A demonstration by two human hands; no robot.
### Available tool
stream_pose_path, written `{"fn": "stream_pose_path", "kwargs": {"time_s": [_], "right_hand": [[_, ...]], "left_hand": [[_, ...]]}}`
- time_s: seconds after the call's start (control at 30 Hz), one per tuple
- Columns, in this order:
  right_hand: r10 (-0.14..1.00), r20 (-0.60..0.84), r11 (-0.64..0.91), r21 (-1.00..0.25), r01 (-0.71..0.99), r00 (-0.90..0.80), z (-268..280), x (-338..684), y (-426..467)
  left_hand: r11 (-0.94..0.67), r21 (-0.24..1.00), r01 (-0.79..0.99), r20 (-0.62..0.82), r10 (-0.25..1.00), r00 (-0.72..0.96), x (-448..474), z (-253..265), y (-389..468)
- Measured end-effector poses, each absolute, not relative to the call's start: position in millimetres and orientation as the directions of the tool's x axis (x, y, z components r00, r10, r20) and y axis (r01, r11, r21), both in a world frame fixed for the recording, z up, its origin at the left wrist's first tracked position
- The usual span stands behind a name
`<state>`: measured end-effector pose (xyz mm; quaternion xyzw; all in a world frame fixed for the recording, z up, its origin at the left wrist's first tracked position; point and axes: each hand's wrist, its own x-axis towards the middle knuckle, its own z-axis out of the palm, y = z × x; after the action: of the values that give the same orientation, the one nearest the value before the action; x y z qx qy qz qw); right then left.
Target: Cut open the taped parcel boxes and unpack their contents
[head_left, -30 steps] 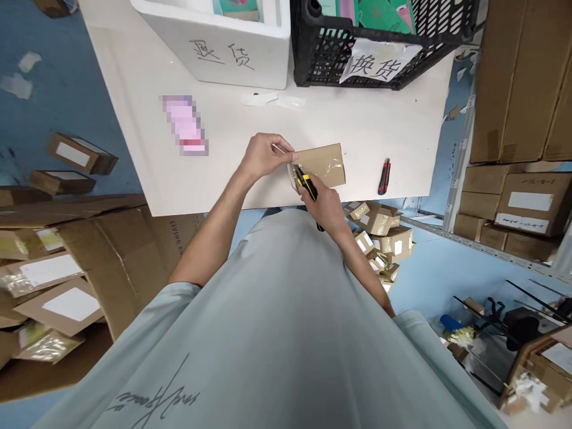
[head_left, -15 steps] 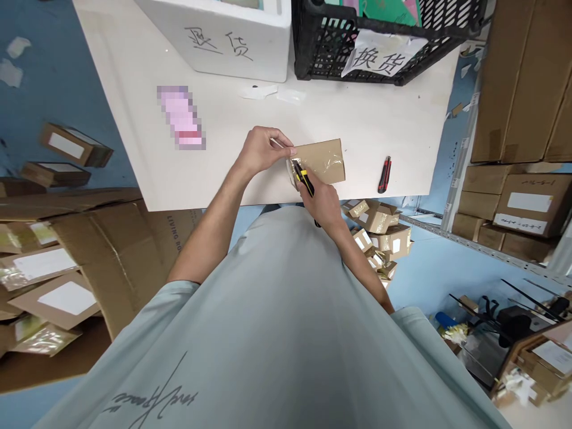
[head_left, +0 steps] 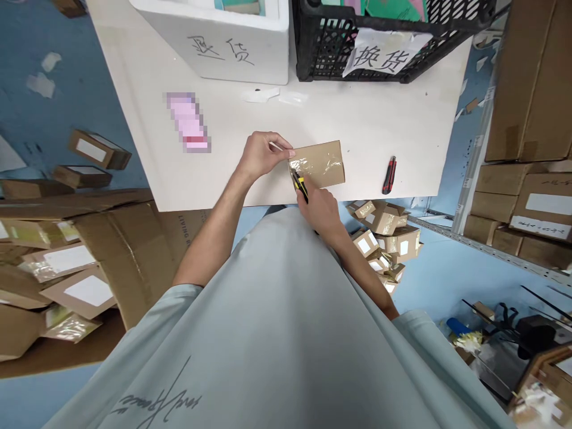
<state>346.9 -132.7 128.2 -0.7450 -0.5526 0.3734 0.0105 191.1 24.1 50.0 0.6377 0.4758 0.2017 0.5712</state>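
Here, right hand (head_left: 322, 210) clenches cutter (head_left: 301, 186); left hand (head_left: 263, 156) pinches box (head_left: 322, 167).

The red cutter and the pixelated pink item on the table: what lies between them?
In the head view, the left hand and the cardboard box lie between; at the box, the right hand holds a yellow-black cutter.

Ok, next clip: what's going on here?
A person stands at a white table with both hands at a small cardboard box. The left hand touches its upper left corner, while the right hand holds a yellow-and-black cutter with its tip at the taped left end. Whether the tape is cut through is too small to tell. A red-and-black cutter lies to the right of the box.
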Motion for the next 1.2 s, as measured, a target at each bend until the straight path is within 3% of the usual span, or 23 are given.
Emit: {"fn": "stream_pose_path", "kwargs": {"time_s": [0.27, 0.43, 0.53, 0.73, 0.9, 1.2], "right_hand": [[0.752, -0.655, -0.358, -0.312, 0.88, 0.074, 146.4, 337.7, -150.1], [0.781, -0.621, -0.363, -0.353, 0.862, 0.074, 162.3, 345.9, -158.9], [0.808, -0.567, -0.434, -0.388, 0.813, 0.161, 170.2, 371.3, -165.5], [0.779, -0.482, -0.602, -0.394, 0.694, 0.402, 157.1, 434.2, -176.7], [0.848, -0.381, -0.516, -0.43, 0.741, 0.369, 142.3, 444.7, -174.3], [0.845, -0.437, -0.451, -0.273, 0.85, 0.308, 124.6, 436.8, -136.0]], "left_hand": [[0.092, 0.903, 0.419, -0.295, 0.843, 0.451, 191.6, 52.5, 22.3], [0.095, 0.886, 0.453, -0.304, 0.858, 0.415, 188.8, 52.3, 18.5], [0.077, 0.871, 0.485, -0.295, 0.873, 0.39, 192.7, 60.1, 11.0], [-0.145, 0.857, 0.494, -0.133, 0.864, 0.485, 237.1, 80.9, -24.5], [-0.351, 0.825, 0.443, -0.039, 0.747, 0.664, 269.7, 68.6, -49.1], [-0.509, 0.716, 0.479, 0.053, 0.723, 0.689, 272.2, 47.1, -55.4]]}}
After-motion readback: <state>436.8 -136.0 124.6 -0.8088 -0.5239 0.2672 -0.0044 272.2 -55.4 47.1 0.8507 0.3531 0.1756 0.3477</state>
